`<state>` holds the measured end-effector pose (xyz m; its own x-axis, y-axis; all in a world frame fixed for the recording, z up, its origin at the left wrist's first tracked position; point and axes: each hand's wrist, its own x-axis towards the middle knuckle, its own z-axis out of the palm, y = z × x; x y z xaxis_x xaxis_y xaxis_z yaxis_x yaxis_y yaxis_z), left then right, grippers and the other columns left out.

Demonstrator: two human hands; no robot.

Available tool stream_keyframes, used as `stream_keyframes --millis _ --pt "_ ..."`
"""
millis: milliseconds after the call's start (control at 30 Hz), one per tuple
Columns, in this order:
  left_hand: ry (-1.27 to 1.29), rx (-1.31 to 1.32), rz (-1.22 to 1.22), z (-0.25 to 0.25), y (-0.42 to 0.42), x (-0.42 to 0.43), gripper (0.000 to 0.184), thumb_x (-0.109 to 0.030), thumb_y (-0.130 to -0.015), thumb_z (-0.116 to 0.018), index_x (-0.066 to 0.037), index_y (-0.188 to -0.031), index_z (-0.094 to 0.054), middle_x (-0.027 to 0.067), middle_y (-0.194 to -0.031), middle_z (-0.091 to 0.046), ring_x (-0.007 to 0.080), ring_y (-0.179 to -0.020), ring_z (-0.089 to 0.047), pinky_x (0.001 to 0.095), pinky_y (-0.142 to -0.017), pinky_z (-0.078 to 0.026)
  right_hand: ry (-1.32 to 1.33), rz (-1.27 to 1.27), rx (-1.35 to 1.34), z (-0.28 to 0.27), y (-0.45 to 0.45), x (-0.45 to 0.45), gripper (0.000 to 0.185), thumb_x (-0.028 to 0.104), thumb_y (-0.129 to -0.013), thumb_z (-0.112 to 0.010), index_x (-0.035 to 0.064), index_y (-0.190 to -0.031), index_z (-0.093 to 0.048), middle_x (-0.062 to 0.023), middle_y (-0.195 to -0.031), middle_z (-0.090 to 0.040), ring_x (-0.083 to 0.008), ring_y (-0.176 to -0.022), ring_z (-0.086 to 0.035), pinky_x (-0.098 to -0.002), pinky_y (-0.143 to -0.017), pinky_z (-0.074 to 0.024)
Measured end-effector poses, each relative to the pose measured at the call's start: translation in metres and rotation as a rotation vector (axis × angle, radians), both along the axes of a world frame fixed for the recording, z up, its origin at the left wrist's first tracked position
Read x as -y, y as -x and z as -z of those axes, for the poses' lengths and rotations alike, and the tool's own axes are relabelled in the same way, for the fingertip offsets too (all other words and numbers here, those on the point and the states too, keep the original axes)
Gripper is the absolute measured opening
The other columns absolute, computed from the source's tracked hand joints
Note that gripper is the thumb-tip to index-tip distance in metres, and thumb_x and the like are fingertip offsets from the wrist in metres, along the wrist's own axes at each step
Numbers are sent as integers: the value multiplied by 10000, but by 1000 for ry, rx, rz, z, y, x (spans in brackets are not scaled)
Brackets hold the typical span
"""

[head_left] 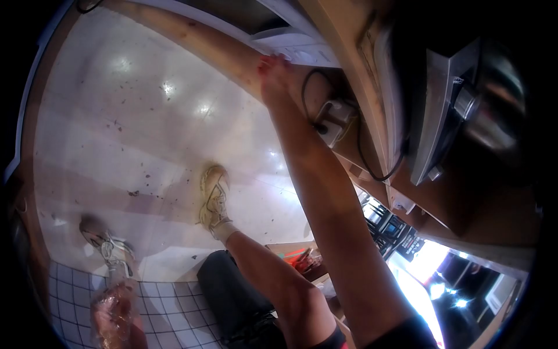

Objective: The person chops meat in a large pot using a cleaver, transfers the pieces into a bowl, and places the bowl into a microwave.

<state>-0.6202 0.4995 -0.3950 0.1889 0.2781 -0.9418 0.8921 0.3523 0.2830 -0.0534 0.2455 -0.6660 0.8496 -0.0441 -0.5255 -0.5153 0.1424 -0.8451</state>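
Observation:
My right arm stretches away to a white appliance (302,51) with a dark window at the top. Its small round control knob lies at the fingertips of my right hand (274,72). The fingers look bent against the knob, though they are dim and somewhat blurred. My left hand (115,311) hangs low at the left, beside my leg. Clear crinkled plastic, apparently a thin glove, covers it and sticks out past the fingers. Those fingers are curled in, and whatever they may hold is hidden.
Two light shoes (215,195) stand on the pale floor (157,134), which is littered with dark specks. A dark padded seat (229,285) is below me. At right are a white power strip (336,122) with black cables and a metal-edged appliance (439,110).

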Motion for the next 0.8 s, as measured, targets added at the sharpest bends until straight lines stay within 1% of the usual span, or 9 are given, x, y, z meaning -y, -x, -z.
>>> stream_keyframes --millis 67,133,167,267,400,533,567,633,800 --pt "135 75 142 -11 -9 -11 375 -155 -907 -676 24 -1210 -546 119 -1017 -648 188 -889 -657 287 -776 -558 -13 -10 -31 1 0 0 305 334 -1032 -427 39 -1101 -466 -157 -854 -648 -248 -575 -558 -387 -522 -485" --pt "307 92 -405 -30 -21 -8 510 -170 -952 -600 68 -1377 -449 176 -1306 -563 260 -1122 -592 347 -940 -505 -49 -2 -60 -7 3 -2 305 342 -1030 -435 50 -1108 -478 -145 -864 -645 -241 -598 -554 -376 -548 -482" --pt "308 92 -405 -31 -22 -10 510 -170 -952 -600 68 -1377 -449 176 -1306 -563 260 -1122 -592 347 -940 -505 -87 8 -87 -12 6 -2 305 350 -1027 -444 62 -1115 -491 -133 -873 -642 -235 -622 -550 -366 -574 -478" --pt "344 61 -235 -31 -29 -18 461 -144 -937 -608 66 -1333 -499 174 -1290 -573 262 -1101 -602 360 -931 -510 -222 -66 -59 -10 18 4 255 408 -980 -518 158 -1011 -559 -83 -928 -647 -209 -737 -554 -357 -655 -467" --pt "217 21 126 -37 -37 -19 418 -143 -934 -610 47 -1300 -544 164 -1271 -591 261 -1115 -599 367 -953 -494 -108 1 -148 -27 33 -15 250 395 -977 -518 160 -1046 -567 -69 -920 -643 -199 -750 -556 -350 -650 -464" --pt "38 99 471 -56 -48 -24 370 -108 -946 -577 21 -1292 -564 128 -1275 -610 267 -1105 -612 388 -955 -492 -21 11 -119 -21 23 -16 358 443 -988 -477 113 -1099 -562 -78 -886 -643 -195 -653 -544 -334 -598 -444" --pt "41 115 471 -51 -47 -28 370 -108 -946 -577 21 -1292 -564 128 -1275 -610 267 -1105 -612 388 -955 -492 39 22 -78 -21 19 -18 385 457 -995 -452 105 -1106 -563 -82 -896 -647 -193 -641 -542 -330 -595 -441" --pt "121 -35 728 -38 -42 -32 366 -105 -963 -540 -25 -1320 -562 125 -1333 -579 260 -1138 -598 380 -968 -481 66 26 -54 -22 20 -23 415 471 -1001 -428 95 -1108 -567 -87 -904 -650 -192 -630 -540 -325 -589 -436" --pt "70 26 564 -5 -38 -31 383 -92 -953 -546 -20 -1329 -548 120 -1274 -587 244 -1080 -600 362 -919 -487 70 12 2 -25 37 -17 480 494 -1015 -375 72 -1126 -575 -94 -907 -647 -189 -611 -532 -314 -566 -421"
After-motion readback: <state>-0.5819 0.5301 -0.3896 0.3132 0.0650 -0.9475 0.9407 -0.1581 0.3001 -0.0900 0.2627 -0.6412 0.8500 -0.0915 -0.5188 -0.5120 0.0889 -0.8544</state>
